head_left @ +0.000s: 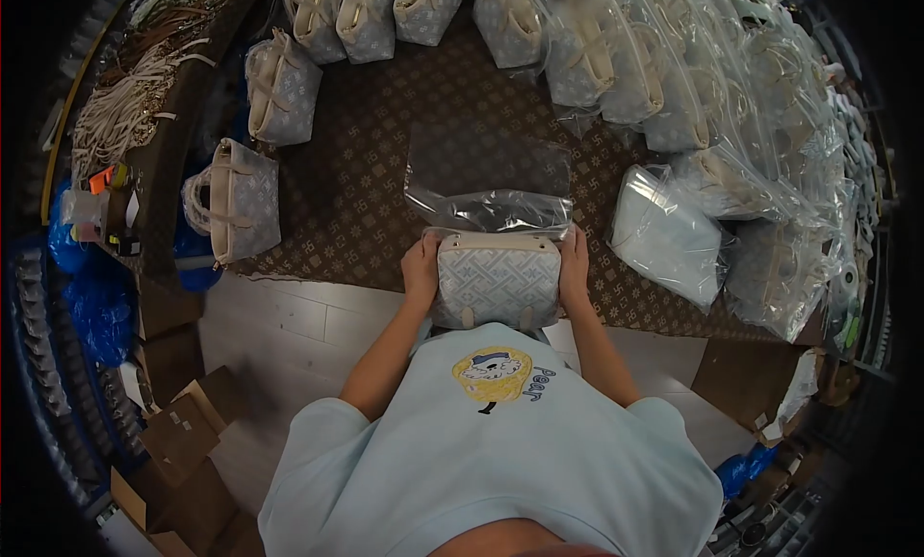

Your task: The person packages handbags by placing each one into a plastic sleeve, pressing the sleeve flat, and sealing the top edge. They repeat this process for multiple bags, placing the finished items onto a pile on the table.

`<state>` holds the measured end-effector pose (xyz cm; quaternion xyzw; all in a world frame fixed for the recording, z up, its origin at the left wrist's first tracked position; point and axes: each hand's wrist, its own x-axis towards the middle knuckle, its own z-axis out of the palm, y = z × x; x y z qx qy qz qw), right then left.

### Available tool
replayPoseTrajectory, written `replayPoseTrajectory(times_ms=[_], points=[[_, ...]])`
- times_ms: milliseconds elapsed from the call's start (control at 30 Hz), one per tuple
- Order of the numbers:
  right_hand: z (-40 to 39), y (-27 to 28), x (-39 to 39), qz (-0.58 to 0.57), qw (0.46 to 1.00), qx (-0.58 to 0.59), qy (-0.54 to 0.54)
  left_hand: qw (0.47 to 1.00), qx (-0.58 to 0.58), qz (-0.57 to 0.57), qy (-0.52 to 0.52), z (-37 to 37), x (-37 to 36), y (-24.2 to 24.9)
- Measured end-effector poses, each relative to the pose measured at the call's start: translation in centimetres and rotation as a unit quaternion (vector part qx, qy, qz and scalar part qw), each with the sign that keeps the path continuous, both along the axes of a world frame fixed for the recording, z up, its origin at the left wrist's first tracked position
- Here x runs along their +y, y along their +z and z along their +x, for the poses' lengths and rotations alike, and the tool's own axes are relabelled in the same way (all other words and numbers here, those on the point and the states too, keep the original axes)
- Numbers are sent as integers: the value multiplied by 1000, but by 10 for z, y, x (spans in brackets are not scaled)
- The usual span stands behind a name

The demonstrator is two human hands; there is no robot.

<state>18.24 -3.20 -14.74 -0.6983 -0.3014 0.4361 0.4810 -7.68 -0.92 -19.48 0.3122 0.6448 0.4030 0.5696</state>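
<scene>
Fingers (422, 253) of both hands (420, 272) (575, 270) are curled, clasping a patterned handbag (500, 280)
A clear plastic bag (493, 208) is lying beyond.

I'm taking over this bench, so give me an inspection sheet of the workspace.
Surface: brown patterned covering.
Job's things: patterned handbag at the covering's near edge; clear plastic just beyond it.
Clutter: plastic-wrapped handbags at right; unwrapped handbags at left and far side; heaped straps at left.
Hands: left hand and right hand at the handbag's opposite sides; exact grip unclear.
Cables: nothing seen.
Surroundings: cardboard boxes and blue plastic bags at left.
</scene>
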Motion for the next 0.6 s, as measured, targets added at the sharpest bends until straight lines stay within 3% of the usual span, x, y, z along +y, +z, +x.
replayPoseTrajectory(times_ms=[33, 67, 100, 133, 200, 267, 300, 367, 467, 533, 600], points=[[1, 6, -8, -3, 1000, -1, 1, 971, 220, 22, -93, -2, -7, 21], [1, 17, -13, -14, 990, -137, 29, 885, 427, 46, -182, -2, -9, 41], [1, 26, -16, -25, 961, -269, 54, 884, 427, 48, -184, 1, -9, 58], [-1, 29, -19, -28, 962, -269, 51, 881, 431, 97, -169, 3, -11, 75], [-6, 33, -28, 3, 919, -378, 116, 876, 434, 140, -157, 8, -12, 87], [-5, 23, -33, 63, 928, -354, 93, 871, 398, 270, -96, 12, -2, 88], [-4, 16, -37, 124, 933, -330, 69, 872, 398, 269, -97, 9, -10, 86], [2, 2, -51, 128, 929, -340, 72, 881, 349, 289, -135, 2, -28, 72], [1, -9, -59, 97, 944, -310, 62, 906, 321, 255, -100, -7, -45, 41], [3, -6, -49, 43, 971, -222, 75, 931, 279, 211, -105, -7, -34, 40], [8, 13, -25, 42, 968, -239, 64, 949, 235, 183, -99, -3, -7, 44]])
